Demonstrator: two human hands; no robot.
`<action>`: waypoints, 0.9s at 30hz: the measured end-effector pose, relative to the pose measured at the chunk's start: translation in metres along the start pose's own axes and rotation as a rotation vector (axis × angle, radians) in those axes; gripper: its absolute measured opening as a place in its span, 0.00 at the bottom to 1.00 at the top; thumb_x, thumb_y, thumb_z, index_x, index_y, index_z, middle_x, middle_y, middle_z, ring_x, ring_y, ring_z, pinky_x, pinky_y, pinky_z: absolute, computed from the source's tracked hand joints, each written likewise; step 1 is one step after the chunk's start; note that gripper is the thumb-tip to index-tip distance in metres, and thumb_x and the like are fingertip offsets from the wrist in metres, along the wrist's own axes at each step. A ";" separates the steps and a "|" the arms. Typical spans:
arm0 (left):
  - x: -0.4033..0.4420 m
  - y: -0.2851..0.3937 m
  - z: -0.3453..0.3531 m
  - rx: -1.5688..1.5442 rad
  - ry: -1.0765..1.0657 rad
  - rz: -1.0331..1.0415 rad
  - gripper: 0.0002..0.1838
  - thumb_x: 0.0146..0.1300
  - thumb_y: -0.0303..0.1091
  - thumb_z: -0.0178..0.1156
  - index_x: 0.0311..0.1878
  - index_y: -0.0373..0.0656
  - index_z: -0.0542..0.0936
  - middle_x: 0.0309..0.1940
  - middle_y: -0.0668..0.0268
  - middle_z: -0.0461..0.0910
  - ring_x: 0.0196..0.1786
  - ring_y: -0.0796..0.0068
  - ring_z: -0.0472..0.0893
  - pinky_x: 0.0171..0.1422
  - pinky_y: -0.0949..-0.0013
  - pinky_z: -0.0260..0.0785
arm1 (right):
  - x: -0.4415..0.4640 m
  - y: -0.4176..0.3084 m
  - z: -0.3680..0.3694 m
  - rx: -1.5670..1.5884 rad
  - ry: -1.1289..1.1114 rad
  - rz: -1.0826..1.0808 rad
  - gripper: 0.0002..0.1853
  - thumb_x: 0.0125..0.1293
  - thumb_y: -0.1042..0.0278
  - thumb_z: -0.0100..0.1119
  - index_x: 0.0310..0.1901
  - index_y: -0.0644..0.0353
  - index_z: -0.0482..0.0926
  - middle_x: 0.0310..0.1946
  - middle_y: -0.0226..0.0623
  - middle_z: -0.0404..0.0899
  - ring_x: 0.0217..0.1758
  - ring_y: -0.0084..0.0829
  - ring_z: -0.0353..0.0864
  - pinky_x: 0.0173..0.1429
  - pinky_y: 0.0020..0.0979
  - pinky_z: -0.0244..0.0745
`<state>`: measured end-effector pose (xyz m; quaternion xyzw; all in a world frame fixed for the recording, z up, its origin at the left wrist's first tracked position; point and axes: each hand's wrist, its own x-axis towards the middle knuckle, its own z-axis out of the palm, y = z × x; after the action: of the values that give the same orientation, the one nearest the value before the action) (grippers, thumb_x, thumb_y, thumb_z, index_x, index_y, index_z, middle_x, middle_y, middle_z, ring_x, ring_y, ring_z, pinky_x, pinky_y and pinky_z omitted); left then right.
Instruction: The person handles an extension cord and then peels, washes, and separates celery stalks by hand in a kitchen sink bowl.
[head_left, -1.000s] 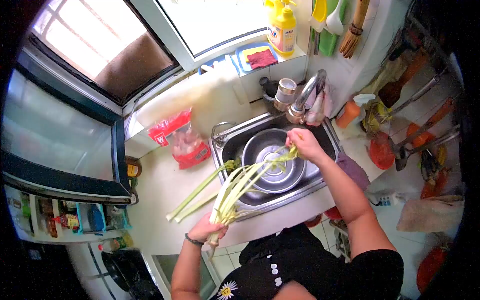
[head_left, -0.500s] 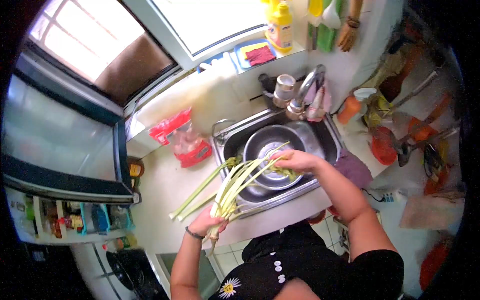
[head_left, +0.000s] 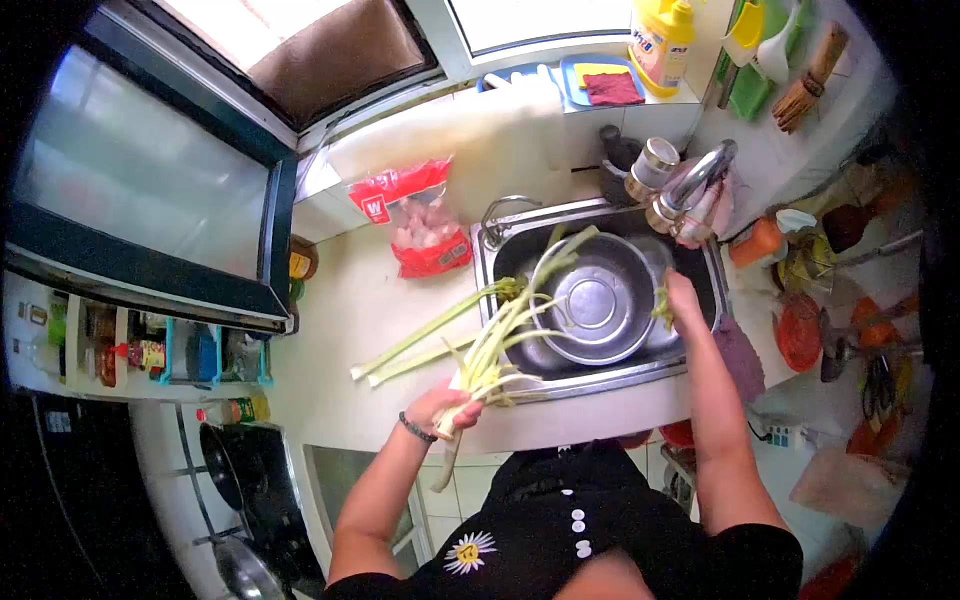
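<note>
My left hand [head_left: 445,408] is closed around the base of a bunch of celery [head_left: 487,345]. Its pale stalks fan out over the sink's front left corner, and one longer stalk reaches above the steel basin [head_left: 640,330]. That basin sits inside the sink [head_left: 560,385]. Over the sink's right side, my right hand [head_left: 684,303] is closed on some celery leaves [head_left: 661,307], apart from the bunch; its fingers are partly hidden. Loose celery stalks [head_left: 425,335] lie on the counter, their leafy ends at the sink's left rim.
A red-and-clear food bag [head_left: 425,220] rests on the counter behind the stalks. The faucet [head_left: 705,170] rises at the sink's back right. A purple cloth [head_left: 738,360] lies right of the sink. An open window frame [head_left: 270,235] juts in at the left.
My right hand has moved right, away from the bunch, with leaves in it. The bunch's tops have spread apart. The whole view has shifted, so the sink appears further right.
</note>
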<state>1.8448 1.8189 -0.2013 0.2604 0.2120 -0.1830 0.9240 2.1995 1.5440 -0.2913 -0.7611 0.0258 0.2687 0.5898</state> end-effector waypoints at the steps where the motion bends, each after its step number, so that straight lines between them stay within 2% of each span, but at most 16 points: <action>1: 0.001 0.000 -0.004 -0.148 -0.071 0.039 0.25 0.56 0.32 0.60 0.56 0.40 0.64 0.22 0.66 0.69 0.16 0.82 0.66 0.20 0.78 0.61 | -0.001 0.007 -0.002 -0.047 -0.034 0.023 0.21 0.68 0.53 0.45 0.26 0.61 0.74 0.21 0.33 0.74 0.19 0.25 0.68 0.25 0.30 0.64; 3: 0.002 0.001 -0.004 -0.190 -0.078 0.062 0.26 0.56 0.33 0.61 0.57 0.40 0.64 0.22 0.66 0.68 0.16 0.83 0.65 0.20 0.79 0.60 | 0.001 0.033 -0.007 -0.027 -0.127 0.037 0.20 0.68 0.52 0.47 0.26 0.60 0.75 0.21 0.32 0.73 0.20 0.24 0.69 0.25 0.29 0.64; 5: 0.008 0.010 0.004 -0.045 -0.023 0.106 0.27 0.56 0.34 0.61 0.57 0.41 0.64 0.23 0.65 0.68 0.16 0.83 0.65 0.19 0.79 0.58 | -0.002 0.045 -0.008 -0.007 -0.222 0.045 0.20 0.67 0.51 0.49 0.26 0.60 0.75 0.21 0.31 0.73 0.21 0.23 0.69 0.25 0.27 0.64; 7: 0.019 0.021 0.018 0.083 0.059 0.092 0.28 0.55 0.33 0.62 0.58 0.41 0.64 0.25 0.64 0.70 0.20 0.80 0.69 0.20 0.78 0.62 | -0.013 0.043 -0.001 0.042 -0.213 0.086 0.13 0.67 0.57 0.50 0.29 0.57 0.72 0.21 0.28 0.71 0.20 0.22 0.71 0.23 0.25 0.67; 9: 0.045 0.026 0.040 0.610 0.159 0.097 0.24 0.55 0.28 0.61 0.55 0.40 0.65 0.27 0.63 0.72 0.23 0.76 0.73 0.25 0.75 0.68 | -0.017 0.047 -0.001 0.055 -0.316 0.070 0.11 0.67 0.60 0.50 0.32 0.58 0.73 0.21 0.28 0.72 0.19 0.22 0.71 0.22 0.26 0.68; 11: 0.076 0.015 0.031 0.959 0.201 0.166 0.25 0.53 0.26 0.60 0.54 0.40 0.65 0.31 0.61 0.75 0.29 0.74 0.78 0.28 0.71 0.72 | -0.031 0.036 0.004 0.113 -0.348 0.117 0.13 0.66 0.60 0.52 0.34 0.62 0.77 0.22 0.30 0.75 0.23 0.21 0.72 0.29 0.25 0.68; 12: 0.093 0.016 0.032 1.391 0.236 0.080 0.27 0.51 0.27 0.61 0.56 0.39 0.64 0.39 0.54 0.77 0.34 0.66 0.81 0.35 0.64 0.75 | -0.027 0.040 0.000 0.094 -0.373 0.199 0.12 0.66 0.63 0.52 0.38 0.63 0.78 0.27 0.32 0.78 0.28 0.24 0.76 0.35 0.26 0.71; 13: 0.117 0.005 0.015 1.658 0.268 0.080 0.32 0.49 0.31 0.64 0.57 0.40 0.62 0.44 0.48 0.75 0.40 0.60 0.81 0.45 0.58 0.73 | -0.023 0.047 -0.001 0.092 -0.371 0.197 0.12 0.66 0.63 0.52 0.38 0.63 0.78 0.27 0.32 0.78 0.28 0.24 0.76 0.35 0.26 0.71; 15: 0.153 -0.015 0.012 1.720 0.435 0.333 0.41 0.46 0.39 0.69 0.62 0.43 0.59 0.48 0.45 0.73 0.49 0.51 0.77 0.53 0.55 0.69 | -0.019 0.059 -0.002 -0.181 -0.157 -0.029 0.11 0.64 0.66 0.51 0.42 0.64 0.78 0.33 0.34 0.80 0.36 0.28 0.78 0.43 0.27 0.72; 17: 0.160 -0.015 0.028 1.915 0.403 0.382 0.50 0.42 0.47 0.72 0.67 0.46 0.55 0.56 0.44 0.67 0.56 0.48 0.72 0.55 0.56 0.67 | -0.022 0.065 -0.007 -0.190 -0.043 -0.046 0.11 0.64 0.67 0.51 0.43 0.64 0.78 0.37 0.37 0.81 0.41 0.29 0.78 0.48 0.27 0.70; 18: 0.164 -0.020 0.024 2.033 0.513 0.597 0.57 0.38 0.52 0.73 0.70 0.47 0.51 0.59 0.44 0.62 0.56 0.45 0.70 0.58 0.57 0.65 | -0.022 0.068 -0.012 -0.252 0.094 -0.118 0.11 0.64 0.67 0.50 0.42 0.64 0.78 0.37 0.39 0.81 0.41 0.29 0.78 0.48 0.28 0.70; 19: 0.165 -0.012 0.022 1.889 0.569 0.751 0.47 0.42 0.48 0.71 0.65 0.46 0.61 0.55 0.47 0.66 0.55 0.47 0.70 0.59 0.55 0.63 | -0.023 0.072 -0.015 -0.312 0.233 -0.186 0.11 0.64 0.66 0.50 0.40 0.64 0.79 0.37 0.41 0.81 0.41 0.29 0.78 0.48 0.28 0.70; 21: 0.152 0.019 0.003 1.608 0.721 0.493 0.31 0.47 0.41 0.68 0.56 0.43 0.71 0.55 0.50 0.69 0.54 0.46 0.70 0.60 0.52 0.62 | -0.037 0.052 -0.023 -0.343 0.250 -0.232 0.12 0.65 0.65 0.50 0.39 0.63 0.79 0.35 0.44 0.81 0.41 0.32 0.79 0.49 0.28 0.70; 23: 0.132 0.039 -0.032 1.710 1.091 0.613 0.19 0.50 0.36 0.64 0.46 0.42 0.75 0.48 0.55 0.73 0.48 0.49 0.72 0.55 0.51 0.62 | -0.042 0.044 -0.029 -0.392 0.137 -0.108 0.13 0.65 0.64 0.50 0.37 0.65 0.79 0.32 0.42 0.81 0.39 0.31 0.79 0.47 0.28 0.71; 25: 0.107 0.048 -0.054 1.973 1.343 0.605 0.16 0.51 0.35 0.62 0.44 0.44 0.75 0.41 0.55 0.74 0.45 0.53 0.72 0.54 0.55 0.63 | -0.043 0.049 -0.025 -0.346 0.139 -0.139 0.13 0.65 0.63 0.50 0.36 0.66 0.79 0.30 0.40 0.81 0.36 0.30 0.78 0.44 0.28 0.71; 27: 0.095 0.045 -0.087 2.075 1.284 0.570 0.15 0.52 0.34 0.61 0.43 0.43 0.74 0.39 0.54 0.74 0.44 0.52 0.73 0.51 0.55 0.65 | -0.041 0.053 -0.017 -0.300 0.142 -0.173 0.14 0.65 0.63 0.51 0.35 0.66 0.79 0.27 0.39 0.80 0.34 0.28 0.77 0.42 0.28 0.71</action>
<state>1.9193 1.8817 -0.2969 0.9431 0.3157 0.1024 0.0202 2.1514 1.5012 -0.3177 -0.8570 -0.0387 0.1635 0.4871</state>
